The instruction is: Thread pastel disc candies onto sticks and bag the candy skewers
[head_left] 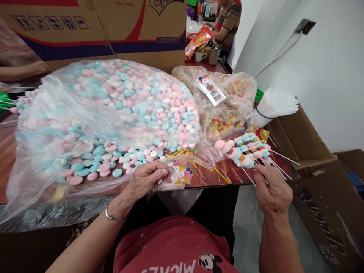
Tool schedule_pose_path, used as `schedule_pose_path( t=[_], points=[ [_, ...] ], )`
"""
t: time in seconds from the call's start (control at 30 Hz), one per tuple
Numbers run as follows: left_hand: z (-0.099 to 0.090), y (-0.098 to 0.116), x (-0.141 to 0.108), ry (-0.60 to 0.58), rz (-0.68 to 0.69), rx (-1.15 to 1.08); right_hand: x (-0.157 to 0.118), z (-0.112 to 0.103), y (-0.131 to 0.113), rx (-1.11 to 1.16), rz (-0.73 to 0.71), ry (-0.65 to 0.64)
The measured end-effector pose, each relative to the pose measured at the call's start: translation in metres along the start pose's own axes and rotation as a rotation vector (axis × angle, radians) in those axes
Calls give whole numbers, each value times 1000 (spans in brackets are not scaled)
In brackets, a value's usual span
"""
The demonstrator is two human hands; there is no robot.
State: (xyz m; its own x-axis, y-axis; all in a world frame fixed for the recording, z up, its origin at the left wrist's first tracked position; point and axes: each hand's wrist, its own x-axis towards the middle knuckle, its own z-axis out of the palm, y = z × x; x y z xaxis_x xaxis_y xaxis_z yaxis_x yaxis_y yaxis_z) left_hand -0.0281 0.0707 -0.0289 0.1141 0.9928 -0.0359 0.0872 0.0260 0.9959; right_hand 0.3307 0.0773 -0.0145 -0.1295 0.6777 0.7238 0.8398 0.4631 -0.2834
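My left hand [150, 176] is closed in a pinch at the table's front edge. What lies between its fingertips is too small to make out. Right beside it are printed cards with pink and yellow patterns [182, 172]. At the right, my right hand [273, 187] pinches the near end of a candy skewer [231, 151] threaded with pink, orange and white pieces. Other candy skewers [256, 146] lie in a pile just beyond, their white sticks pointing right. A large clear bag of pink, blue and white candies [125, 102] spreads open left of centre.
Behind the candies stands a big cardboard box [136, 34]. Clear bags of small colourful candies [224, 123] carry a stack of printed cards [211, 90]. White plastic sleeves [275, 104] stand at right, near an open carton [307, 140]. Other people are at far left and back.
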Motion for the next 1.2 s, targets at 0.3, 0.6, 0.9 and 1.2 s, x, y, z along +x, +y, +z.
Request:
schedule_pose_path(
  t=[0.3, 0.6, 0.9, 1.2],
  points=[
    [-20, 1, -3, -94, -206, -164, 33, 26, -40, 173, -301, -184],
    [-32, -4, -1, -128, -252, -133, 49, 26, -37, 79, -509, -199],
    [-43, 5, 4, -157, -265, -77, 65, 19, -26, 32, -594, -227],
    [-42, -1, 9, -239, -272, 34, 63, 26, -30, 78, -591, -259]
  ],
)
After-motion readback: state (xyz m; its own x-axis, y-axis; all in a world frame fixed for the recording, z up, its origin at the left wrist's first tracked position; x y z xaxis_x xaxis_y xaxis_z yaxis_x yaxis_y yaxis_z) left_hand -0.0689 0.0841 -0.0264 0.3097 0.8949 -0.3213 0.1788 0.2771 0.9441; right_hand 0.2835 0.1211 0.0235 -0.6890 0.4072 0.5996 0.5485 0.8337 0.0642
